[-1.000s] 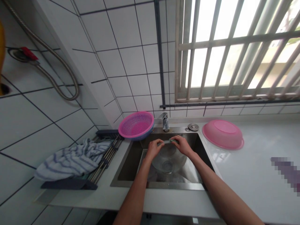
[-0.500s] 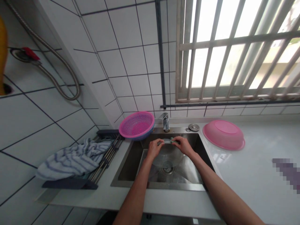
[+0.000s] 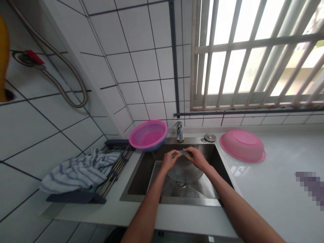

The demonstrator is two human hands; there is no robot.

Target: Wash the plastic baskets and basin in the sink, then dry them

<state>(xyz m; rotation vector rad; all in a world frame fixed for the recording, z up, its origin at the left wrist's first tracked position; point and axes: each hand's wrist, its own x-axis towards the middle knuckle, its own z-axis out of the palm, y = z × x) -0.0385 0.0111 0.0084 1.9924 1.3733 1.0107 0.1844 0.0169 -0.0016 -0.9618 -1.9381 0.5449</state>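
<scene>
Over the steel sink (image 3: 141,175) I hold a clear glass bowl (image 3: 186,170), tilted on its edge. My left hand (image 3: 169,159) grips the bowl's rim on the left. My right hand (image 3: 196,157) is closed on a small greenish scrubbing pad (image 3: 186,153) pressed against the rim beside it. The two hands almost touch just below the tap (image 3: 179,130). The sink drain (image 3: 181,183) shows through the glass.
A pink perforated colander (image 3: 148,135) sits at the sink's back left corner. An upturned pink basin (image 3: 242,145) lies on the white counter (image 3: 273,189) to the right. A blue-striped towel (image 3: 79,170) lies on a drying rack (image 3: 113,168) at the left. Barred window behind.
The bowl has been turned up from lying flat over the drain onto its edge, and my hands have shifted a little closer together along the rim.
</scene>
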